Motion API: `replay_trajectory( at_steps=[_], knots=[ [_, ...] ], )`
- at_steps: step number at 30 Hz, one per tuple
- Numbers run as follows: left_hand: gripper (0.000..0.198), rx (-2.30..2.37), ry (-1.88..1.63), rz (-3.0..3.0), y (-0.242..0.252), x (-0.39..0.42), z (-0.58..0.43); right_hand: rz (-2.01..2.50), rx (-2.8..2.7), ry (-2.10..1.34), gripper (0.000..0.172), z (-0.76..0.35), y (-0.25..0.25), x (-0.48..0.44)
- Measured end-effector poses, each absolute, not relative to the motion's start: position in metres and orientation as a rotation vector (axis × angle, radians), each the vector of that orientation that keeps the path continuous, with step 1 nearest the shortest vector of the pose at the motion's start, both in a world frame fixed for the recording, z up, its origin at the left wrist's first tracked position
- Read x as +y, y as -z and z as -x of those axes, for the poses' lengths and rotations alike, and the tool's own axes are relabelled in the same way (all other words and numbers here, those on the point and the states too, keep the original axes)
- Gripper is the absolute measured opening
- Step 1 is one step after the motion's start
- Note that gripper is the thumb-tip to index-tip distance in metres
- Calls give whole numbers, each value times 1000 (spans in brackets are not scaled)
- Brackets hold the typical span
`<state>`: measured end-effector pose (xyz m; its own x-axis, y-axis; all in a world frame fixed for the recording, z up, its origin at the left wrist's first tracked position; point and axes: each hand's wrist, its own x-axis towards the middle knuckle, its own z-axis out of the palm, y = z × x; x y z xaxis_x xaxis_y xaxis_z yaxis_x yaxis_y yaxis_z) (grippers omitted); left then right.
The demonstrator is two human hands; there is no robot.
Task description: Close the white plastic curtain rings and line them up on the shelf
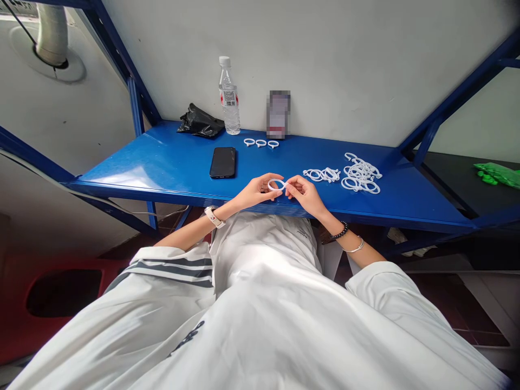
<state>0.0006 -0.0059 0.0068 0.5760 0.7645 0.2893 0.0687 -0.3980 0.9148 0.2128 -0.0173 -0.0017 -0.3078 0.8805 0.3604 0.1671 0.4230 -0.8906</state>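
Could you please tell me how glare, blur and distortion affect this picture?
Head view: pale glare whitens the left end of the blue table; head view: the upright phone-like item is pixelated, its details unreadable; head view: the white ring at the fingers shows no obvious motion blur; head view: the upper right corner darkens.

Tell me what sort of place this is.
Probably a workshop or similar workroom: a blue workbench, a pile of white rings on it, and a single white ring held between the left hand and right hand.
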Motion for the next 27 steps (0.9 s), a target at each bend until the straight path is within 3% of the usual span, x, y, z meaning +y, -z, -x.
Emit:
replay_trajectory(
  at_steps=[10,27],
  knots=[
    [71,697,-908,-1789,-9,-5,-4,989,-1856,-874,54,-213,-3,-20],
    [74,718,-934,-1780,-9,-6,-4,945,-1949,-882,43,-211,-5,-24]
  ],
)
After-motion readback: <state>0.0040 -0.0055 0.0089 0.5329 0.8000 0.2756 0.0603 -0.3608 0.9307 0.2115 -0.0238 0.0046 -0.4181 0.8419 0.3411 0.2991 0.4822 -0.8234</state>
